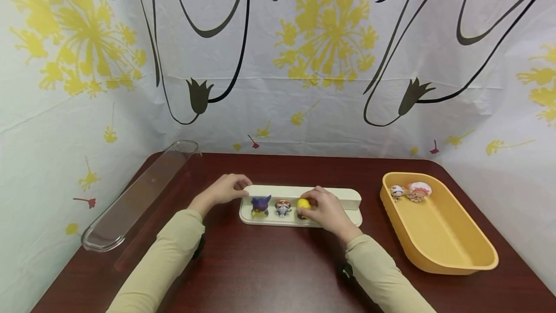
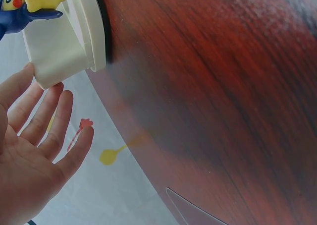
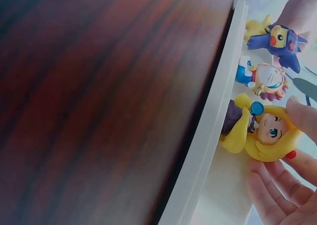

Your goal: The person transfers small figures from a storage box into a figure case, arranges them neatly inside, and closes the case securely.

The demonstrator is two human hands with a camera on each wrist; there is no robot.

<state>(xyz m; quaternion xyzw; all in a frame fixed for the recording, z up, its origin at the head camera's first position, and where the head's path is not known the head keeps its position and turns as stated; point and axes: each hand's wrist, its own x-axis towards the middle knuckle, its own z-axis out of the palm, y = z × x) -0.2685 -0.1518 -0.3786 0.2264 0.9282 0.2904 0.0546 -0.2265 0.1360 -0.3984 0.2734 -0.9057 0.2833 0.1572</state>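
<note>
A cream-white stepped display stand (image 1: 273,190) lies on the dark red table, with several small figurines in a row on its lower step. My right hand (image 1: 326,210) pinches the head of a yellow-haired girl figurine (image 3: 273,133) between thumb and fingers; it stands on the stand, right of the others. Beside it is a figurine in a red-brown hat with a white face (image 1: 283,208). Leftmost is a yellow figurine in a purple-blue winged hood (image 1: 260,205). With fingers spread, my left hand (image 2: 42,136) touches the left end of the stand's raised back step.
A yellow tray (image 1: 443,226) stands on the right of the table, holding a few small figurines (image 1: 418,191) at its far end. A long clear plastic cover (image 1: 143,192) lies along the left edge. Patterned white cloth (image 1: 278,124) hangs behind the table.
</note>
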